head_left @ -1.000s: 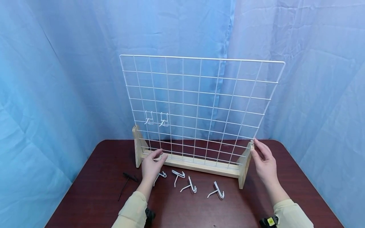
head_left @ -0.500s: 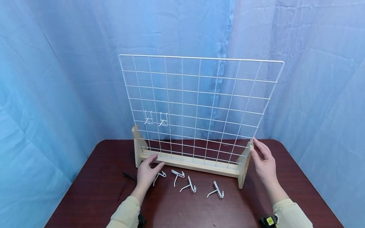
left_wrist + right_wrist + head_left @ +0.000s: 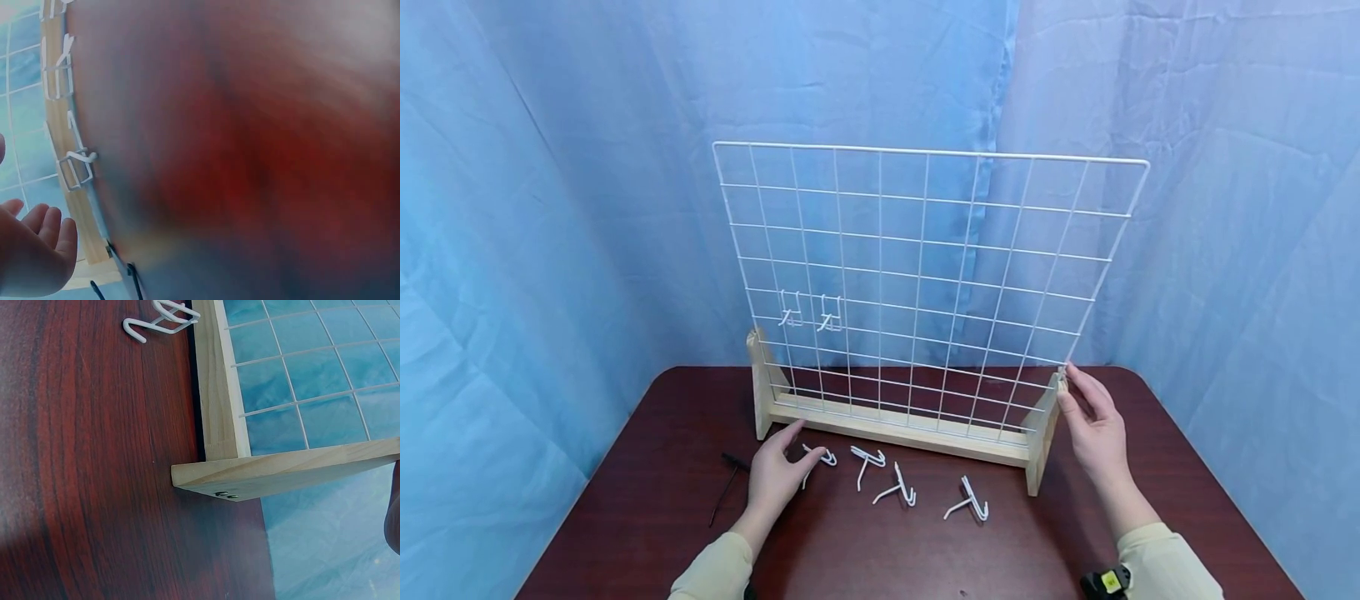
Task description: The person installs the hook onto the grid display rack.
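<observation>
My left hand [image 3: 775, 471] hovers beside the leftmost white wire hook [image 3: 829, 457] on the table, thumb and fingers spread with nothing between them. In the left wrist view, that hand's fingers [image 3: 50, 228] are loosely bent, near a hook [image 3: 76, 170]. My right hand [image 3: 1099, 433] grips the top of the right end post [image 3: 1039, 446] of a wooden stand, where the grid's edge meets it. This stand holds a white wire grid [image 3: 880, 150] upright. Two white hooks hang on the grid's left part, one being a hook [image 3: 829, 320] with its prong facing me.
More white hooks lie in front of the stand, including a middle hook [image 3: 898, 487] and a right hook [image 3: 972, 502]. A thin black rod with a thicker end [image 3: 735, 461] lies left of my left hand. Blue curtains [image 3: 587, 208] surround the dark red table [image 3: 647, 500].
My left hand has moved down and left, from in front of the stand's lower bar to beside the leftmost loose hook. The right hand stays at the post.
</observation>
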The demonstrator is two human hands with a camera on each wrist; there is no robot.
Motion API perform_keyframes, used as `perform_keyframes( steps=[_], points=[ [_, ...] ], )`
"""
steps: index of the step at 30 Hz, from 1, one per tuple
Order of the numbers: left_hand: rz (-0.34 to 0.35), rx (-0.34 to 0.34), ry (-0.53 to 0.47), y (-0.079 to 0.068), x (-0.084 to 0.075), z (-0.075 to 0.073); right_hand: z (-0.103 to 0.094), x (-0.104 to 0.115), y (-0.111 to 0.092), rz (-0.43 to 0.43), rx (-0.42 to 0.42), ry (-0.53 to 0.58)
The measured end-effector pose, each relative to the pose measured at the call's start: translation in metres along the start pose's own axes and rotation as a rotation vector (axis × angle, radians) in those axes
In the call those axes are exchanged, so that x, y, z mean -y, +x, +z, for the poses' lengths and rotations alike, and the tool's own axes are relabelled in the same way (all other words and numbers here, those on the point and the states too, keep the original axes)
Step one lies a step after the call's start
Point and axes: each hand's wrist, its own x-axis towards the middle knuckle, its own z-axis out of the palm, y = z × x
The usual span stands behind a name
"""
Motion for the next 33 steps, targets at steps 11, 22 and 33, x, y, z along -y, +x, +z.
perform_keyframes(
  steps=[11, 22, 33],
  points=[
    [-0.045, 0.063, 0.061, -0.013, 0.009, -0.005, 0.000, 0.001, 0.000, 0.014, 0.002, -0.024],
    [-0.071, 0.072, 0.084, -0.019, 0.017, 0.000, 0.000, 0.003, 0.000, 0.015, 0.003, -0.030],
    [0.032, 0.080, 0.101, -0.021, 0.025, 0.002, -0.001, 0.000, 0.000, 0.002, 0.007, -0.015]
  ],
)
